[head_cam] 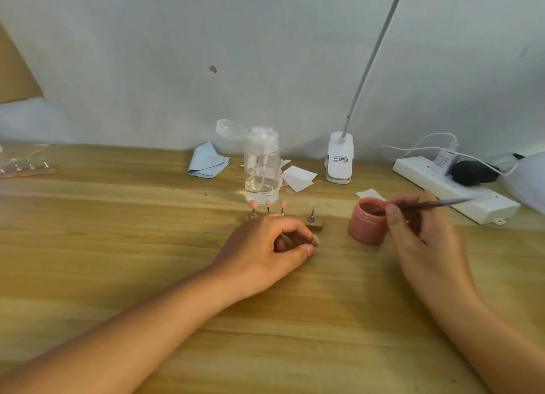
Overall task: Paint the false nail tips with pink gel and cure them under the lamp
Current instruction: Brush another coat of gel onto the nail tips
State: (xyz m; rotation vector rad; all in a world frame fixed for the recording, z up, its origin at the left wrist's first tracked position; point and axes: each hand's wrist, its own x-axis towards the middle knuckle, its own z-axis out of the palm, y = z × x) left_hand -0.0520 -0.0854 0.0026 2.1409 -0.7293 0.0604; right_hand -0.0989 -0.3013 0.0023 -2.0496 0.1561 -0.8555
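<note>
On a wooden desk (118, 246) against a pale wall (177, 54), left grip (265, 246) pinching nail tip (315, 240), right grip (421, 234) grasping brush (427, 205)

Left forearm (132, 334), from 7 o'clock, and right forearm (501, 343), from 5 o'clock: both bare from frame edge to wrist. Left hand (265, 246) and right hand (421, 231): bare, with short, rounded fingernails (309, 250).

Head-worn view, forward-down, close over table (147, 246)
</note>
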